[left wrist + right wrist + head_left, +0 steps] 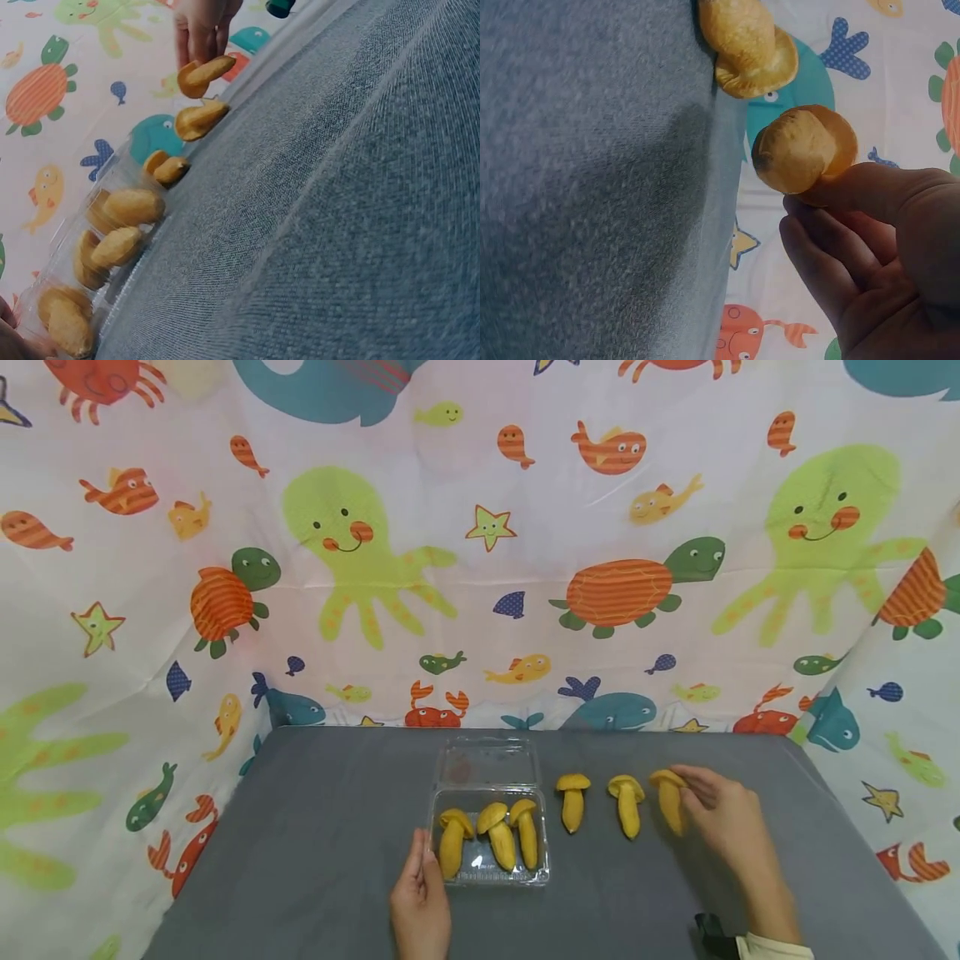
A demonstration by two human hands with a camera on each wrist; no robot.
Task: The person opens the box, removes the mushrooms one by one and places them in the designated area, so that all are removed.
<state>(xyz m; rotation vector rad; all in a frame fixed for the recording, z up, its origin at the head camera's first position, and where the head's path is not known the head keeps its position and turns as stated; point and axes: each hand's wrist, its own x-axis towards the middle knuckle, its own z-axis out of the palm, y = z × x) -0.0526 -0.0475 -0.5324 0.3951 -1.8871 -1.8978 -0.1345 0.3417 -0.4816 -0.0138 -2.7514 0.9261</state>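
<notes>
A clear plastic clamshell box (487,878) lies on the table with its lid (487,764) folded back. Three yellow mushrooms stand side by side inside: a left one (452,847), a middle one (498,839) and a right one (527,837). My left hand (422,897) grips the box at its left wall, thumb near the front corner. Between thumb and fingers, my right hand (723,810) pinches another yellow mushroom (799,150) by its cap, stem pointing toward me. Two more mushrooms (573,802) (627,806) lie between the box and that hand.
A grey cloth covers the table (337,827). Behind it and along both sides hangs a white curtain (480,643) printed with sea animals. A dark band (712,935) circles my right wrist at the sleeve.
</notes>
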